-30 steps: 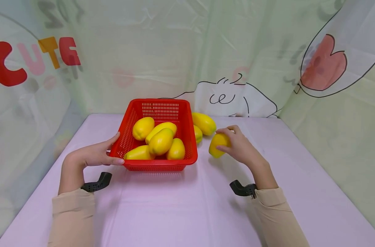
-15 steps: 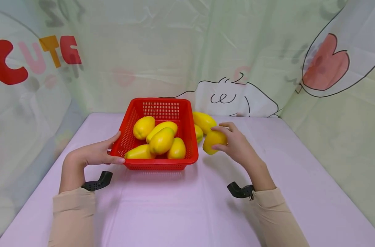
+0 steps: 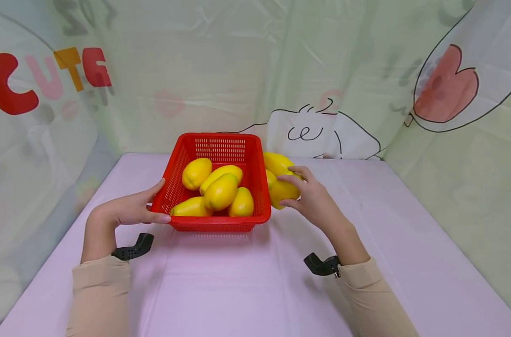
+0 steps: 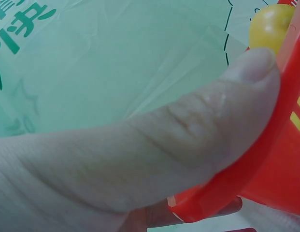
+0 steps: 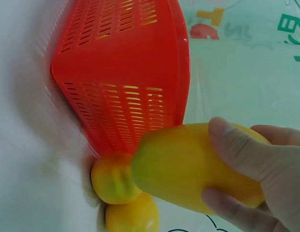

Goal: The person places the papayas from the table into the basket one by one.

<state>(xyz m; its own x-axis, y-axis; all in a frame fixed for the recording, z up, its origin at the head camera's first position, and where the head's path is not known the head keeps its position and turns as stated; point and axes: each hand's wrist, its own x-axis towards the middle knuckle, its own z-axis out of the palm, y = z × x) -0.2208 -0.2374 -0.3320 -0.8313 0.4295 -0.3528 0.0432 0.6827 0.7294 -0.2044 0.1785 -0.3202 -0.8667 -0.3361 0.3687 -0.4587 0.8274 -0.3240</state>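
- Sleeves of beige cloth come first, nearest us, with a black wrist mount under each arm, over the pale pink tabletop (image 3: 247,290).
- Our left hand (image 3: 127,210) pinches the near left corner of the red basket (image 3: 261,216), thumb on the rim and fingers along the slotted wall; the left wrist view shows the thumb pressed flat on the red edge.
- Our right hand (image 3: 314,201) is curled round a yellow mango (image 3: 281,193), thumb and fingers wrapped about its fat end, so this grip is clamped on the fruit.
- That mango hangs just beside the basket's right wall, outside it and lifted off the tabletop; the right wrist view shows its free end pointing toward the slotted side.
- We judge it light and firm, with a smooth, glossy skin that could slip; a hold across the widest part, as now, seems safest.
- Inside the basket lie five more mangoes (image 3: 220,191), heaped and touching.
- Farther back, two loose mangoes (image 3: 277,162) lie by the basket's right side, close behind the held one.
- Beyond hangs a printed plastic curtain (image 3: 323,70).
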